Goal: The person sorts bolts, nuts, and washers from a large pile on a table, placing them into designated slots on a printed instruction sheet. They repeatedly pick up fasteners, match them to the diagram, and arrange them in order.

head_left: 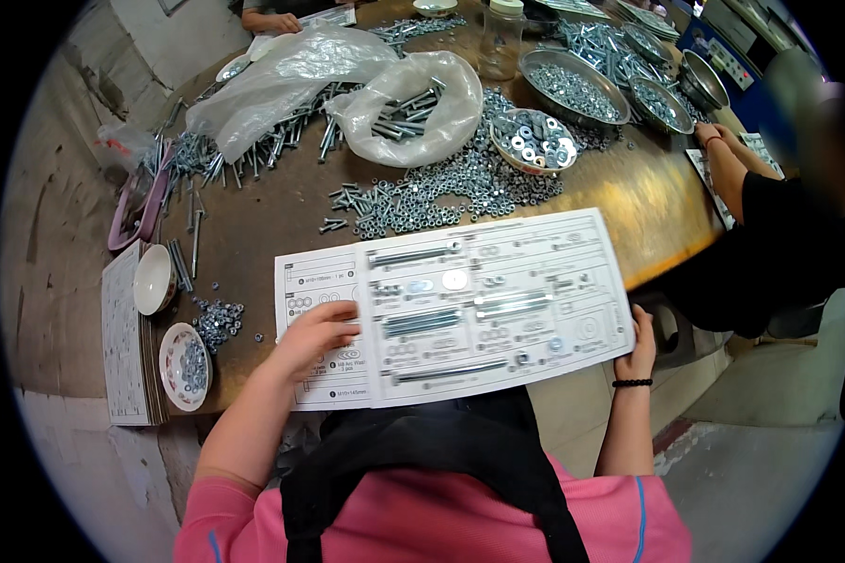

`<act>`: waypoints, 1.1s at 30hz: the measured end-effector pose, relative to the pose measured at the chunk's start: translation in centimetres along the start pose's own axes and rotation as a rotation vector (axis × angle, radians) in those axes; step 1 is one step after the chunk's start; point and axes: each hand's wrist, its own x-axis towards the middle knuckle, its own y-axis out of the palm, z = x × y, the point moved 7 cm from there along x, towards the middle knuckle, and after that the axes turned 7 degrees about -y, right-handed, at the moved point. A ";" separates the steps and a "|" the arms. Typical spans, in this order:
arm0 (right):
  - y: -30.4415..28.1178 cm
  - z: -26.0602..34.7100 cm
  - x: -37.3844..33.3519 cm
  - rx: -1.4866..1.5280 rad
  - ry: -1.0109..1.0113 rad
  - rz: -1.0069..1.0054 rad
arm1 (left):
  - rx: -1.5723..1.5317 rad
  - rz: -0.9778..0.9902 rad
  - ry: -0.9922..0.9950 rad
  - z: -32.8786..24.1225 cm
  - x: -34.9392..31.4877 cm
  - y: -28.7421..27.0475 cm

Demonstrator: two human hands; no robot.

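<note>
A white printed card (498,310) with bolts, washers and nuts lying in rows over its drawings is held tilted in front of me. My right hand (641,345) grips its lower right edge, with a dark bead bracelet on the wrist. Beside its left edge is my left hand (314,340), fingers stretched out and slightly apart, over a second printed sheet (296,272). That second sheet lies partly under the card and shows only line drawings and print. Whether the left fingertips touch the upper card is hard to tell.
Loose nuts (413,202) are heaped beyond the card, near a plastic bag of bolts (455,131) and a bowl of washers (533,167). Two small bowls (164,366) and a stack of printed sheets (122,328) stand left. A co-worker's arms (728,159) are at the right.
</note>
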 end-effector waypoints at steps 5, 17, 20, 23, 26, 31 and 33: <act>2.5 1.4 -3.2 0.337 -0.066 -0.172 | -0.014 0.161 -0.014 0.1 3.3 7.1; 3.7 -2.0 -4.7 0.266 -0.052 -0.225 | 0.461 0.468 0.382 -0.6 4.4 19.3; 2.5 -1.3 -1.9 0.260 -0.031 -0.231 | 0.913 0.392 0.864 -0.4 1.5 19.1; -0.2 -1.0 2.0 0.280 0.003 -0.160 | 1.140 0.434 0.927 -0.3 -0.9 17.9; 0.2 0.1 4.5 0.188 0.018 -0.210 | 1.319 0.345 0.991 0.9 -1.8 15.8; -1.1 1.1 8.6 0.180 0.043 -0.239 | 1.347 0.255 1.005 1.8 -1.6 14.5; -2.0 0.9 10.0 0.188 0.048 -0.219 | 1.321 0.210 1.011 2.0 -1.2 14.7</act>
